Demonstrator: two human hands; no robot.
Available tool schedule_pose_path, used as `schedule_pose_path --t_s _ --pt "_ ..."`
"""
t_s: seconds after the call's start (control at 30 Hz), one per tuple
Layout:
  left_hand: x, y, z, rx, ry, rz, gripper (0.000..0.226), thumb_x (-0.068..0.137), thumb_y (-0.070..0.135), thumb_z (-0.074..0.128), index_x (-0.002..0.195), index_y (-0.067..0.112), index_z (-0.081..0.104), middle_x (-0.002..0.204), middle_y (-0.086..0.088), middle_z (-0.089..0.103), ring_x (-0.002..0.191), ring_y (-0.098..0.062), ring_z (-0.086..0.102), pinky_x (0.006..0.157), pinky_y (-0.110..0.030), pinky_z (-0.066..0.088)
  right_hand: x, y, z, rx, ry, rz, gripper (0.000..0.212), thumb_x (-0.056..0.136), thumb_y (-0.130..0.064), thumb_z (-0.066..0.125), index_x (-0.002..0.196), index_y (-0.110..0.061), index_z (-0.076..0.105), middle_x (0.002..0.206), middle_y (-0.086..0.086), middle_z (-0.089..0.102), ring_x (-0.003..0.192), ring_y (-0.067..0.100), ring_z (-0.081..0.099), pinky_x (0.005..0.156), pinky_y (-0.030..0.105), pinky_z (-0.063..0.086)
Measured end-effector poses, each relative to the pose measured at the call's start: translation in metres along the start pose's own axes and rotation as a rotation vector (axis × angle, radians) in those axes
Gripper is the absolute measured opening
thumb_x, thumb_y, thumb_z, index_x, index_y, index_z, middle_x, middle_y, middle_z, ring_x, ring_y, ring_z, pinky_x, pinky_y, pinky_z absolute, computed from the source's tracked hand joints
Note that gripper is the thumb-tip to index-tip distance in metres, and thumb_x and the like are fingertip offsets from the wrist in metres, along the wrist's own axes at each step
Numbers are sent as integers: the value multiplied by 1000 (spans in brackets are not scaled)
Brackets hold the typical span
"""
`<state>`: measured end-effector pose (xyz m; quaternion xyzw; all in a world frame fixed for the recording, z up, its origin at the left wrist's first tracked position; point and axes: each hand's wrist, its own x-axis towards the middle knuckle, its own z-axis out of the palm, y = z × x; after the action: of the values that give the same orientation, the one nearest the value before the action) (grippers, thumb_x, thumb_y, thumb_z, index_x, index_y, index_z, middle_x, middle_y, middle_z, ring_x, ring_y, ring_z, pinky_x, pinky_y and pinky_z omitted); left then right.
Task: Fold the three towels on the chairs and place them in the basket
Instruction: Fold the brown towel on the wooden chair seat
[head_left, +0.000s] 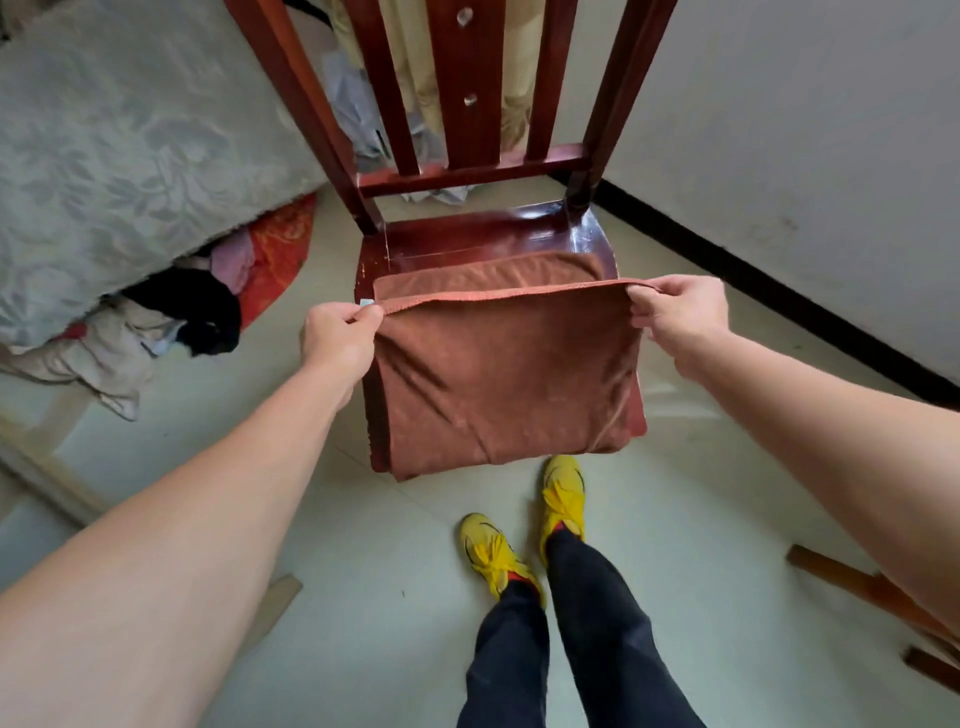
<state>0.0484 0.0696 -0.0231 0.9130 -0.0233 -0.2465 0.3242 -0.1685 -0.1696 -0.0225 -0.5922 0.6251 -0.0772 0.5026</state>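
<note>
A brown towel (504, 374) lies over the seat of a dark red wooden chair (478, 228) in the middle of the head view, doubled over, with its lower fold hanging past the seat's front edge. My left hand (337, 335) pinches the top layer's left corner, where a small white tag shows. My right hand (675, 306) pinches the right corner of the same edge. The edge is lifted a little and stretched between both hands. No basket and no other towel are in view.
A bed with a grey patterned cover (119, 145) stands at the left, with a pile of clothes (192, 306) on the floor beside it. A white wall with a black skirting (779, 291) runs at the right. Wooden legs (872, 587) show at lower right. My feet in yellow shoes (524, 530) stand before the chair.
</note>
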Motion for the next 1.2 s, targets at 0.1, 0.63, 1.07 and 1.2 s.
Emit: schedule_pose_path --t_s 0.1,0.63,1.07,1.2 --pt "31 -7 13 -45 -34 -35 23 91 33 57 74 18 58 75 -5 44 70 -18 40 64 -29 30 25 -1 14 -129 10 -45 18 80 -35 71 74 -18 70 67 -5 64 57 7 53 55 24 41" --pt "104 -22 81 -355 -75 -382 28 83 34 71 106 19 69 109 -2 71 101 -18 66 95 -35 48 127 15 72 -24 -70 54 29 90 -32 64 65 -20 62 60 -7 53 50 8 43 46 20 36" --pt "141 -23 95 -416 47 -354 38 90 42 57 121 19 63 125 2 61 115 -15 57 105 -37 42 145 2 81 -260 -150 -333 19 93 -38 58 87 -21 62 75 -13 59 71 6 56 65 24 44" --pt "134 -19 92 -450 43 -357 37 96 35 54 129 18 58 129 1 60 119 -13 55 109 -36 39 133 9 74 -269 -262 -297 18 93 -30 60 76 -24 58 71 -14 57 63 1 52 59 21 40"
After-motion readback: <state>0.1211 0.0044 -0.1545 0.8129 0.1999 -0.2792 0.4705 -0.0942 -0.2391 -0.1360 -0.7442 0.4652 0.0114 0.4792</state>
